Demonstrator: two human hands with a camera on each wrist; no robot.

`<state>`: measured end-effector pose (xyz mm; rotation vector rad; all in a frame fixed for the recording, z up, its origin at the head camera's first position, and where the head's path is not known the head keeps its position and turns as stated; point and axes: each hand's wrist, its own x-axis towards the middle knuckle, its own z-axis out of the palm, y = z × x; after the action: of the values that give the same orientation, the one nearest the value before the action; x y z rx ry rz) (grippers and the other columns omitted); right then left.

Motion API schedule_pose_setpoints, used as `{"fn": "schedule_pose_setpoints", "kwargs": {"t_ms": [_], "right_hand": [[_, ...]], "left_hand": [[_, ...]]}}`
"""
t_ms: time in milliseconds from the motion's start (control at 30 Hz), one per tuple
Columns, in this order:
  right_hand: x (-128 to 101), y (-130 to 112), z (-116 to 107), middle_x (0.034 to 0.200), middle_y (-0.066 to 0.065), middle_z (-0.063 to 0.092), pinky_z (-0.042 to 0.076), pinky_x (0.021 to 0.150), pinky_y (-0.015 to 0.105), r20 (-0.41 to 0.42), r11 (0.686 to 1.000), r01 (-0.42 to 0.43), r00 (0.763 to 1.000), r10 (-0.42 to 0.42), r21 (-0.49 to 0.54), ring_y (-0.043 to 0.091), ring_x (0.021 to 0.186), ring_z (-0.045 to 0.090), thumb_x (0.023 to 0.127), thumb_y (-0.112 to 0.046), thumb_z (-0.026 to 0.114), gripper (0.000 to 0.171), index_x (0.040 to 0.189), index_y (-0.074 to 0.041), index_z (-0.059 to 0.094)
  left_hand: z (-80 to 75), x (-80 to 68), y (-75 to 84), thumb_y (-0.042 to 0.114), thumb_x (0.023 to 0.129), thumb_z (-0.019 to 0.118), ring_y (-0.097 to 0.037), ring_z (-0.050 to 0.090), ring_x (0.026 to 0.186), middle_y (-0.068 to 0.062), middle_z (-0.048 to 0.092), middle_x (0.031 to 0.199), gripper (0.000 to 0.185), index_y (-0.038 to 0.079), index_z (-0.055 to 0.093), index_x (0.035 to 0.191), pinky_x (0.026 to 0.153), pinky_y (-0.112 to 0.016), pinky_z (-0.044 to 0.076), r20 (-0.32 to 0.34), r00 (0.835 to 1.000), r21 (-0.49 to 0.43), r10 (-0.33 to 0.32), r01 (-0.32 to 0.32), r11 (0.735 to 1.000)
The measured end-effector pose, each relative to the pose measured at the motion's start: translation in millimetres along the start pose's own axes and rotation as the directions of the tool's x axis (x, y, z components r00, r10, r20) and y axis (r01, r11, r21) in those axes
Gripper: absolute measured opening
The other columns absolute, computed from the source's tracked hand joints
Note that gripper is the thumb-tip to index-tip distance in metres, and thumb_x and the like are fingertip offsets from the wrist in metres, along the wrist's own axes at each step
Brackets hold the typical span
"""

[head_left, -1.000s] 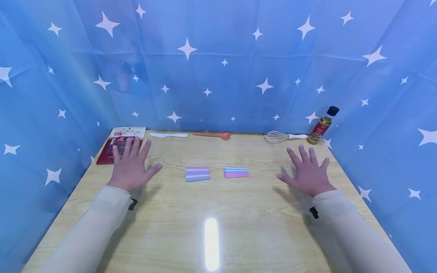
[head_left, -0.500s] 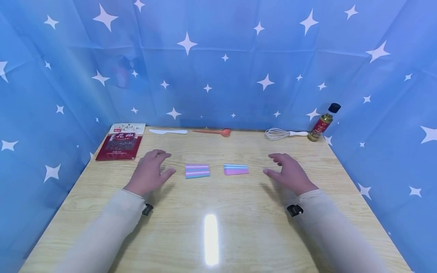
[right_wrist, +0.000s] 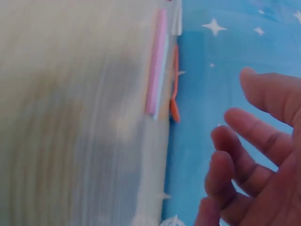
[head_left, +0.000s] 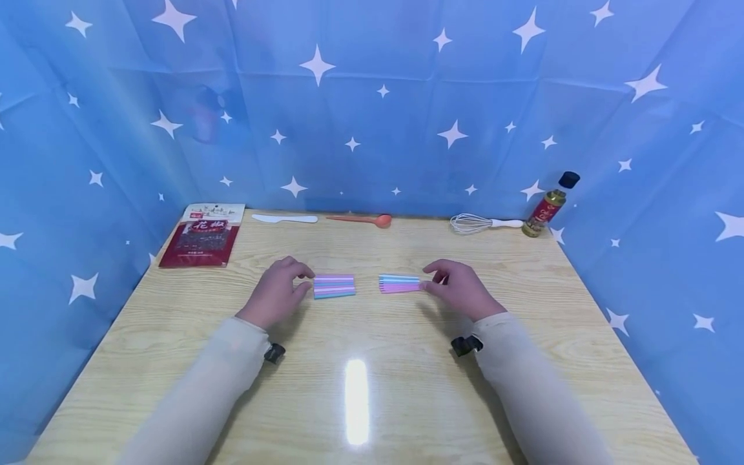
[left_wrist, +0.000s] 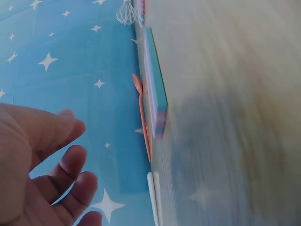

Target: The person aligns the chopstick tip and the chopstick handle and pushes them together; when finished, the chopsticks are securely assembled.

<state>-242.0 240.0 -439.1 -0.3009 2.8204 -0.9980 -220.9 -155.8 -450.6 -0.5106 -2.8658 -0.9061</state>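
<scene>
Two flat rows of thin pastel sticks lie side by side on the table. The left row (head_left: 334,286) is striped purple, white and blue; the right row (head_left: 399,283) goes from pale blue to pink. My left hand (head_left: 274,294) has its loosely bent fingertips right at the left row's outer end. At the right row's outer end, the thumb and fingers of my right hand (head_left: 462,290) overlap the sticks in the head view. Both wrist views show a gap between thumb and fingers, with nothing held. Both palms face inward.
Along the table's (head_left: 407,361) back edge lie a white knife (head_left: 285,219), an orange-red spoon (head_left: 382,221) and a whisk (head_left: 472,223). A red spice packet (head_left: 200,239) is at the back left, an oil bottle (head_left: 545,210) at the back right. A starry blue curtain (head_left: 372,129) surrounds the table.
Both hands have moved inward from the table's sides to the outer ends of the stick rows. Their spread fingers have drawn together and bent. The head view has tilted down slightly.
</scene>
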Motion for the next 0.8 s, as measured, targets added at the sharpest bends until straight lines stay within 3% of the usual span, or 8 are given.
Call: {"fn": "schedule_pose_setpoints", "kwargs": {"t_ms": [200, 567, 800], "right_hand": [[16, -10, 11, 0.097, 0.007, 0.067, 0.048, 0.071, 0.037, 0.072, 0.999, -0.006, 0.997, 0.004, 0.034, 0.024, 0.082, 0.057, 0.099, -0.029, 0.074, 0.031, 0.127, -0.014, 0.073], [36, -18, 25, 0.096, 0.008, 0.065, 0.045, 0.072, 0.038, 0.144, 0.998, -0.043, 0.989, 0.036, 0.051, 0.024, 0.082, 0.054, 0.1, -0.017, 0.07, 0.011, 0.108, -0.017, 0.077], [37, -15, 30, 0.097, 0.009, 0.064, 0.045, 0.07, 0.037, 0.163, 0.997, -0.075, 0.984, 0.069, 0.029, 0.025, 0.08, 0.053, 0.101, -0.013, 0.068, 0.011, 0.108, -0.017, 0.076]], "left_hand": [[9.0, 7.0, 8.6, 0.01, 0.104, 0.062, -0.026, 0.062, 0.102, -0.007, 0.066, 0.111, 0.016, 0.008, 0.074, 0.115, 0.092, -0.045, 0.053, 0.102, 0.993, -0.086, -0.065, 0.074, 0.994], [21.1, 13.0, 9.5, 0.01, 0.103, 0.065, -0.022, 0.059, 0.09, -0.006, 0.064, 0.1, 0.01, 0.008, 0.074, 0.105, 0.083, -0.04, 0.05, 0.125, 0.988, -0.124, -0.094, 0.11, 0.986], [23.7, 11.3, 4.3, 0.011, 0.104, 0.066, -0.021, 0.056, 0.09, -0.004, 0.065, 0.099, 0.009, 0.011, 0.075, 0.102, 0.085, -0.039, 0.049, 0.182, 0.977, -0.157, -0.109, 0.138, 0.978]]}}
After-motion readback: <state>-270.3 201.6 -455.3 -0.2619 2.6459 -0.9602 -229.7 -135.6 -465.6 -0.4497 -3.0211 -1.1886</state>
